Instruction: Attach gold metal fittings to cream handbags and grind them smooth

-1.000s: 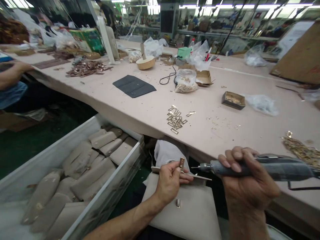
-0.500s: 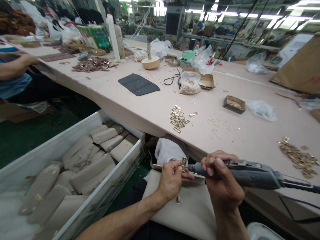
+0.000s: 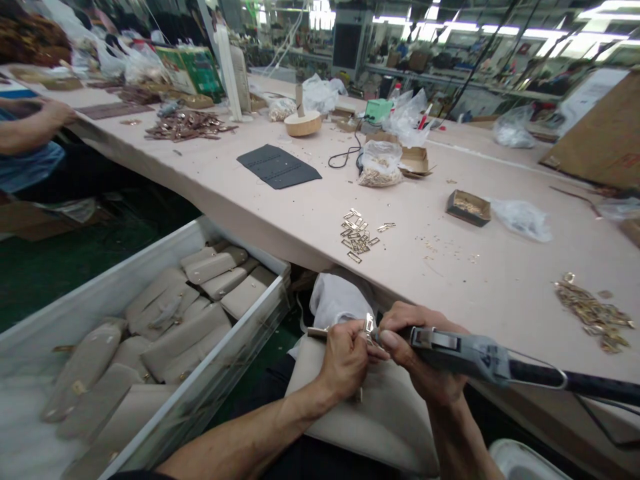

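Observation:
A beige bag point(image 3: 385, 427) lies across my lap. My left hand point(image 3: 344, 360) is closed on the bag's raised flap, whose edge point(image 3: 317, 332) shows to its left. Between my hands a small gold metal clasp point(image 3: 369, 324) stands up at the flap, close to my left fingertips. My right hand point(image 3: 425, 363) is wrapped around a grey electric screwdriver point(image 3: 483, 360), held nearly level with its cable trailing right. The screwdriver's tip points at the clasp; my fingers partly hide where they meet.
Left of my lap, a white plastic bin point(image 3: 240, 347) holds several beige bags point(image 3: 185, 347). On the table point(image 3: 280, 227) lie gold metal frames point(image 3: 356, 233), a dark flat sheet point(image 3: 279, 167), a small box of parts point(image 3: 468, 208) and more gold hardware point(image 3: 593, 310). A co-worker's arm point(image 3: 35, 130) is at far left.
The screwdriver has rolled in my right hand and its rear end dips lower. My right hand has moved left, closer to my left hand. The clasp has tilted slightly.

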Demonstrator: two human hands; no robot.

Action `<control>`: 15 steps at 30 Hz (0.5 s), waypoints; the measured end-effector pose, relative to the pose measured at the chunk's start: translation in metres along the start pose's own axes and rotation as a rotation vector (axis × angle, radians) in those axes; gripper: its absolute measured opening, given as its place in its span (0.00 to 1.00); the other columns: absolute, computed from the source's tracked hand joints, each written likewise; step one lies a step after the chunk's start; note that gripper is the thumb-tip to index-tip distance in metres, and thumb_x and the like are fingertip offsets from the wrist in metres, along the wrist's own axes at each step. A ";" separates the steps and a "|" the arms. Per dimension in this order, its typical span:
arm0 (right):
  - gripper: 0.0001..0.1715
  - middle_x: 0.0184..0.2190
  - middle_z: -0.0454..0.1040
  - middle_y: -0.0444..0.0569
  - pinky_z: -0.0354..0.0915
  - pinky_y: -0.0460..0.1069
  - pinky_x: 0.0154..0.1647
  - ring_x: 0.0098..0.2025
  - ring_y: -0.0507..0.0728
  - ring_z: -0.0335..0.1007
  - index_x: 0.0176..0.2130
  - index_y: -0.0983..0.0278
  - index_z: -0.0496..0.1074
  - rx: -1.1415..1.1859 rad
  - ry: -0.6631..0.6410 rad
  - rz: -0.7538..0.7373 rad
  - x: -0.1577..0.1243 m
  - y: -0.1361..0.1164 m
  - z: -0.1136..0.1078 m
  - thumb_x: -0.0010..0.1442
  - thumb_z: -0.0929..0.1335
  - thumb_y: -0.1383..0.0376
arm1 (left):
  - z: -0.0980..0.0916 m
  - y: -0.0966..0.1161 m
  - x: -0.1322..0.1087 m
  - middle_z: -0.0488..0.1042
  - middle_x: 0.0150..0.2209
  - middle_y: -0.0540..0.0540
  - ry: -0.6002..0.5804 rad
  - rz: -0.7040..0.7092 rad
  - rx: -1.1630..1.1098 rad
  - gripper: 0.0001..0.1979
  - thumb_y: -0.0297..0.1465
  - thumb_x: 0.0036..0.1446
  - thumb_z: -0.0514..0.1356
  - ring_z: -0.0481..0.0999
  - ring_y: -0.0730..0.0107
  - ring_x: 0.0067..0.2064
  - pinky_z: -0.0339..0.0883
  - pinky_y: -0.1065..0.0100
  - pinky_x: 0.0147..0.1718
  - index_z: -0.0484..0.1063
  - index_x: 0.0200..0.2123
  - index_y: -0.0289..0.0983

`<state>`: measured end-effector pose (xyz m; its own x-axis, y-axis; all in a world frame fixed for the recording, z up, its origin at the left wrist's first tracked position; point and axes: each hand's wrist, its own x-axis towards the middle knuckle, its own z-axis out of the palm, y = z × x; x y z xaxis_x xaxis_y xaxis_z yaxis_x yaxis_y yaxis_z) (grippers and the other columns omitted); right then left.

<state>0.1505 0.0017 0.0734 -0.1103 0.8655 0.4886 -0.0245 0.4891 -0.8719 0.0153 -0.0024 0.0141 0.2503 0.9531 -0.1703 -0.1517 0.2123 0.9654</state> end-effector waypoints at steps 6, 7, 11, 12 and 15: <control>0.05 0.28 0.76 0.46 0.66 0.50 0.28 0.27 0.54 0.69 0.37 0.62 0.79 0.066 -0.123 0.037 0.008 0.004 -0.002 0.60 0.74 0.71 | -0.002 -0.011 -0.004 0.82 0.29 0.43 0.032 0.047 0.009 0.16 0.42 0.64 0.59 0.82 0.55 0.33 0.74 0.64 0.31 0.78 0.33 0.37; 0.05 0.28 0.76 0.47 0.66 0.50 0.28 0.27 0.54 0.69 0.37 0.62 0.80 0.075 -0.138 0.042 0.009 0.005 0.000 0.60 0.74 0.72 | -0.003 -0.013 -0.004 0.81 0.28 0.43 0.030 0.053 -0.001 0.16 0.43 0.64 0.59 0.82 0.55 0.33 0.74 0.64 0.32 0.79 0.34 0.37; 0.05 0.28 0.76 0.47 0.66 0.51 0.28 0.28 0.56 0.70 0.37 0.60 0.80 0.118 -0.085 0.038 0.007 0.007 0.001 0.60 0.75 0.70 | -0.004 -0.020 -0.002 0.81 0.27 0.43 0.015 -0.008 -0.138 0.18 0.46 0.65 0.59 0.84 0.55 0.32 0.78 0.61 0.32 0.78 0.41 0.36; 0.04 0.28 0.75 0.47 0.65 0.52 0.27 0.28 0.56 0.69 0.38 0.59 0.80 0.177 -0.034 0.033 0.007 0.004 -0.002 0.60 0.75 0.68 | -0.003 -0.022 -0.002 0.82 0.29 0.43 0.018 -0.028 -0.184 0.19 0.46 0.66 0.59 0.84 0.55 0.32 0.78 0.60 0.33 0.77 0.42 0.35; 0.04 0.25 0.67 0.44 0.60 0.51 0.22 0.21 0.53 0.60 0.41 0.54 0.79 0.357 0.119 0.025 0.014 -0.011 -0.022 0.65 0.73 0.59 | 0.002 -0.027 -0.007 0.82 0.34 0.41 0.039 -0.064 -0.295 0.21 0.49 0.63 0.62 0.85 0.57 0.34 0.79 0.63 0.35 0.75 0.42 0.34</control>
<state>0.1707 0.0107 0.0900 0.0004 0.8933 0.4495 -0.3700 0.4177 -0.8298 0.0198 -0.0153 -0.0108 0.2323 0.9421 -0.2417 -0.4091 0.3201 0.8545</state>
